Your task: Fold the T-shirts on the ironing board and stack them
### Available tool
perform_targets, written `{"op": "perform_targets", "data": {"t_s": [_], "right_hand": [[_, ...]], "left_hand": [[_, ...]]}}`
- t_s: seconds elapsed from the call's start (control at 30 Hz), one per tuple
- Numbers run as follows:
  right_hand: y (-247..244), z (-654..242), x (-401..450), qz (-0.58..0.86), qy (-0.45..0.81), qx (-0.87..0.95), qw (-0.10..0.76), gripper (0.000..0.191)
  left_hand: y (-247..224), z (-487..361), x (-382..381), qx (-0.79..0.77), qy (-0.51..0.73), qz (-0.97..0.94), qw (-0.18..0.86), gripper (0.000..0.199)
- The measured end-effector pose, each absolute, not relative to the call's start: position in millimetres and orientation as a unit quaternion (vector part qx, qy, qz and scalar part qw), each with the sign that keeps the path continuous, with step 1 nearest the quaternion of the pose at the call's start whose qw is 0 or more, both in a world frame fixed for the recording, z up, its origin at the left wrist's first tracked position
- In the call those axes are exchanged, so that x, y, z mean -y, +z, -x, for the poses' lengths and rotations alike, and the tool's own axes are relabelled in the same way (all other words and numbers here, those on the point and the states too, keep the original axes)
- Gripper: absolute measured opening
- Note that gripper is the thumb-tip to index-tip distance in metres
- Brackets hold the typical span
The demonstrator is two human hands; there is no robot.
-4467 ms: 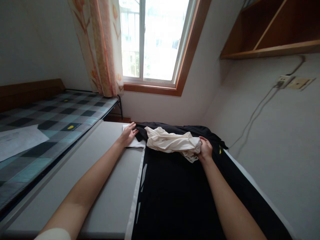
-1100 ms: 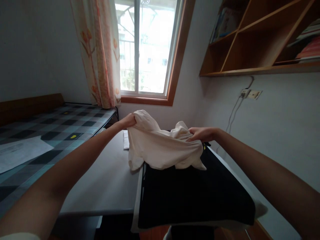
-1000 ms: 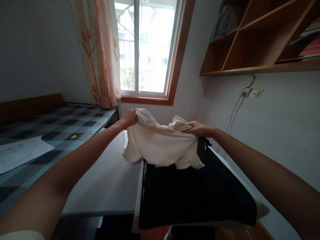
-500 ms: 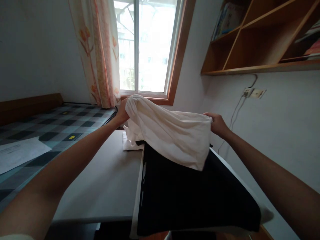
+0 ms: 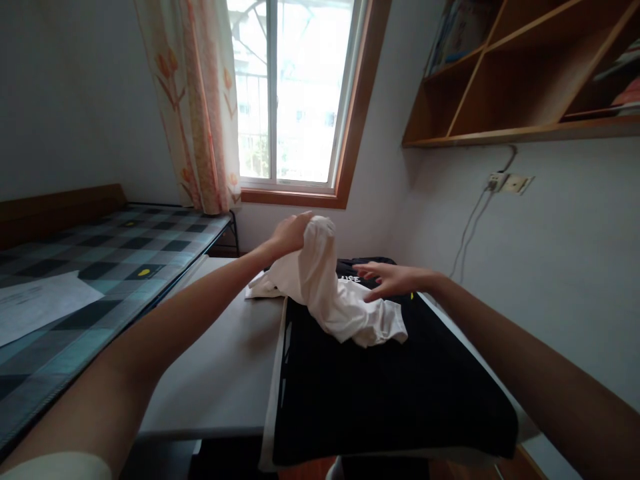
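white garment (image 5: pixel 345 310) sits bunched mostly on the black cloth (image 5: pixel 390 400) at right, neither flat nor folded, your left hand (image 5: pixel 291 233) grasping its raised part, your right hand (image 5: pixel 393 278) loose, fingers spread beside it.

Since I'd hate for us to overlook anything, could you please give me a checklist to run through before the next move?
1. Left hand gripping the white cloth: ok, one part is held up.
2. Right hand gripping it: not ok, fingers spread.
3. Right hand touching it: cannot tell.
4. White cloth flat: not ok, bunched.
5. Black cover spread out on the near side: ok.
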State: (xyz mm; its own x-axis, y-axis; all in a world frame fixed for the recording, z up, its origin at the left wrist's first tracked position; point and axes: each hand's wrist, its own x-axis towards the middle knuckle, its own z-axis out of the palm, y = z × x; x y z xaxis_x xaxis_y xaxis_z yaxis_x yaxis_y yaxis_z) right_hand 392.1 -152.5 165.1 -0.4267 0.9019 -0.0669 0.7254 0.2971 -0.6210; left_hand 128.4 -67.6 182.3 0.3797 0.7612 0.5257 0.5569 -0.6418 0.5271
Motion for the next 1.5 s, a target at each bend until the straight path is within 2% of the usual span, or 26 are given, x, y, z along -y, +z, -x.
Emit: {"op": "perform_targets", "data": {"t_s": [0.07, 0.13, 0.27, 0.33, 0.43, 0.47, 0.53, 0.6, 0.67, 0.77, 0.8, 0.87, 0.9, 0.97, 1.03, 1.07, 1.13, 1.23, 1.3, 1.4, 1.5], "right_hand": [[155.2, -364.0, 151.2, 0.467, 0.312, 0.792, 0.238, 0.062], [146.7, -344.7, 147.1, 0.472, 0.309, 0.753, 0.338, 0.052], [144.3, -344.3, 141.1, 0.511, 0.247, 0.695, 0.441, 0.029], [148.8, -355.5, 141.6, 0.511, 0.234, 0.677, 0.475, 0.026], [156.5, -370.9, 145.2, 0.491, 0.231, 0.645, 0.537, 0.03], [158.9, -374.5, 147.0, 0.485, 0.234, 0.637, 0.552, 0.031], [163.3, -380.7, 151.8, 0.477, 0.237, 0.627, 0.569, 0.031], [167.9, -389.5, 157.8, 0.484, 0.222, 0.625, 0.571, 0.028], [172.3, -405.6, 164.2, 0.51, 0.177, 0.627, 0.562, 0.024], [176.6, -446.4, 171.4, 0.577, 0.058, 0.631, 0.515, 0.019], [176.7, -461.9, 172.9, 0.611, 0.008, 0.629, 0.481, 0.016], [174.0, -487.9, 174.9, 0.705, -0.085, 0.624, 0.326, 0.013], [171.1, -495.3, 175.7, 0.741, -0.116, 0.616, 0.242, 0.018], [162.7, -494.6, 176.6, 0.741, -0.133, 0.646, 0.123, 0.04], [153.0, -474.0, 177.1, 0.665, -0.097, 0.735, 0.086, 0.072], [148.8, -458.9, 177.2, 0.618, -0.065, 0.779, 0.084, 0.083], [143.8, -427.4, 177.5, 0.553, -0.03, 0.827, 0.093, 0.081], [147.4, -396.7, 177.5, 0.598, -0.059, 0.792, 0.107, 0.034], [155.1, -392.6, 175.5, 0.636, -0.079, 0.756, 0.136, 0.018], [166.9, -400.6, 169.0, 0.61, -0.048, 0.754, 0.238, 0.016], [175.9, -406.6, 164.3, 0.548, 0.011, 0.748, 0.376, 0.012]], "left_hand": [[184.0, -152.7, 87.0, -0.398, 0.329, -0.852, 0.078, 0.025], [184.9, -168.9, 99.1, -0.363, 0.324, -0.871, 0.067, 0.028], [172.1, -174.2, 97.0, -0.251, 0.374, -0.881, 0.142, 0.041], [152.8, -170.6, 90.8, -0.217, 0.371, -0.885, 0.178, 0.053], [111.9, -166.5, 86.8, -0.289, 0.282, -0.901, 0.156, 0.069], [97.9, -165.6, 86.8, -0.342, 0.239, -0.899, 0.131, 0.069], [73.7, -163.0, 86.6, -0.423, 0.163, -0.887, 0.091, 0.057], [58.1, -158.3, 82.6, -0.451, 0.131, -0.879, 0.087, 0.037], [52.1, -151.3, 72.9, -0.457, 0.151, -0.868, 0.121, 0.023], [58.7, -139.3, 51.6, -0.454, 0.226, -0.843, 0.18, 0.021], [64.0, -136.6, 45.3, -0.447, 0.25, -0.838, 0.19, 0.023], [77.6, -136.0, 38.5, -0.426, 0.292, -0.833, 0.2, 0.028], [85.3, -139.1, 38.9, -0.413, 0.31, -0.831, 0.205, 0.031], [100.7, -152.9, 47.7, -0.378, 0.339, -0.832, 0.221, 0.035], [114.4, -174.7, 64.3, -0.335, 0.348, -0.841, 0.242, 0.038], [120.1, -186.7, 73.8, -0.31, 0.349, -0.847, 0.255, 0.04], [129.2, -208.2, 91.2, -0.266, 0.347, -0.851, 0.293, 0.043], [136.4, -223.0, 106.4, -0.232, 0.343, -0.84, 0.351, 0.047], [135.7, -219.6, 108.0, -0.206, 0.324, -0.831, 0.403, 0.046], [123.8, -206.4, 101.9, -0.152, 0.255, -0.825, 0.481, 0.051], [101.2, -200.0, 91.4, -0.157, 0.188, -0.836, 0.492, 0.057]]}}
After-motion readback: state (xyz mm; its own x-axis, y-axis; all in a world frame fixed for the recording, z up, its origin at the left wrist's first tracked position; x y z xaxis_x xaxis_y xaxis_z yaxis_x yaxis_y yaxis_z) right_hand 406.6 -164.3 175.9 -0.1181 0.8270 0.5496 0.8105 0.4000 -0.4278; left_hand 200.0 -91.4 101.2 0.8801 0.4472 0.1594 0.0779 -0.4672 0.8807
